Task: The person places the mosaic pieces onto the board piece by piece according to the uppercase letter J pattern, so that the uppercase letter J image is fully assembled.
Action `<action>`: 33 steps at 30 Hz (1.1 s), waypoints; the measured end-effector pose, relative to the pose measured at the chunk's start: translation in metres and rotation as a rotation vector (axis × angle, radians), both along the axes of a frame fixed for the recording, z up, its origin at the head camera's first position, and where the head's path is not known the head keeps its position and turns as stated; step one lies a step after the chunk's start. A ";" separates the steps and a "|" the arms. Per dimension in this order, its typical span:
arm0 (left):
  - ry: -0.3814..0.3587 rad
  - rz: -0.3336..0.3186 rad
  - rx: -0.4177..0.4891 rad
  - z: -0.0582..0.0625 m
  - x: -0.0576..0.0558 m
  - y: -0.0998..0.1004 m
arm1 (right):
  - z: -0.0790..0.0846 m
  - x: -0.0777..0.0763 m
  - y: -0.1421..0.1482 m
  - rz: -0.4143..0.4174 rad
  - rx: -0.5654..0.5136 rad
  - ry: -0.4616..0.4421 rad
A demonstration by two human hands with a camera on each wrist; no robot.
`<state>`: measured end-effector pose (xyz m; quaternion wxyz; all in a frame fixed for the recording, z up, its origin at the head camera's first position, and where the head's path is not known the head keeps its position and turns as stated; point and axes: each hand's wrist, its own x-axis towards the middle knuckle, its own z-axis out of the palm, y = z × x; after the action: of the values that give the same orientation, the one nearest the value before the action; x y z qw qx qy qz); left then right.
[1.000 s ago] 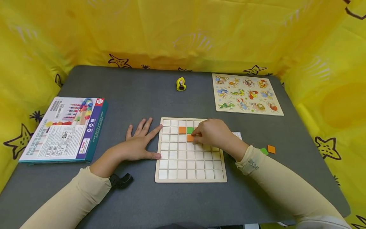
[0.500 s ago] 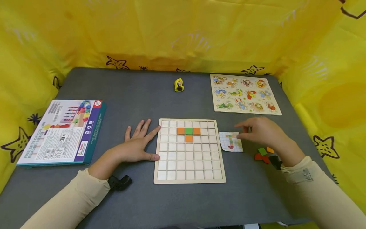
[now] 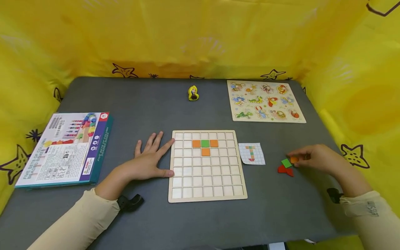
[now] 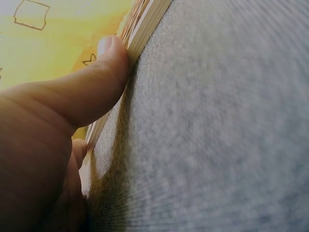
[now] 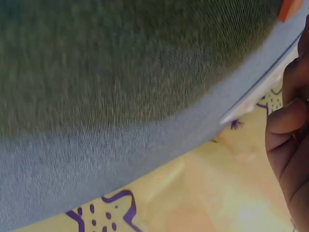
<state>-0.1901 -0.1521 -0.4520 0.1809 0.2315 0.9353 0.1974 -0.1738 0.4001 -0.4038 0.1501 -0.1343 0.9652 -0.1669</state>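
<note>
A wooden grid board lies flat on the dark table, with a green square tile and 3 orange square tiles in its upper cells. My left hand spreads its fingers at the board's left side, thumb and index fingertip touching the edge; the left wrist view shows the thumb against that edge. Off to the right, my right hand pinches a loose orange square tile between thumb and index finger. Beside it lie a green tile and red pieces.
A small pattern card lies between the board and the loose pieces. Behind are an insect puzzle board and a small yellow figure. A boxed toy lies at the left. Yellow cloth surrounds the table.
My right hand has gone from the grid board, past the pattern card, to the loose pieces at the right. Another orange tile shows right of the green one. My left hand has stayed in place.
</note>
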 end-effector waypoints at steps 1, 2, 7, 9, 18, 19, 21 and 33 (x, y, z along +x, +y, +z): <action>-0.003 -0.005 0.001 0.000 0.000 0.001 | 0.000 0.001 0.001 0.002 -0.001 -0.008; -0.007 -0.010 0.004 0.000 -0.001 0.003 | -0.001 0.002 0.002 0.008 -0.005 -0.011; -0.013 -0.010 -0.009 -0.003 0.000 0.005 | -0.007 0.005 0.001 0.008 -0.033 -0.004; -0.009 -0.005 -0.006 -0.004 0.002 0.004 | -0.009 0.005 0.000 0.005 -0.041 0.009; 0.009 0.003 0.043 -0.002 0.008 0.003 | -0.013 0.002 0.001 0.068 -0.049 0.038; 0.009 0.003 0.043 -0.002 0.009 0.003 | -0.013 0.002 0.002 0.063 -0.054 0.040; 0.007 0.003 0.033 -0.001 0.008 0.002 | -0.014 0.002 0.002 0.052 -0.068 0.048; 0.000 -0.003 -0.005 0.004 0.003 0.002 | -0.016 -0.001 0.002 0.036 -0.084 0.113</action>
<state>-0.1875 -0.1498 -0.4480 0.1820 0.2324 0.9354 0.1949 -0.1744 0.4016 -0.4195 0.0925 -0.1670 0.9617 -0.1968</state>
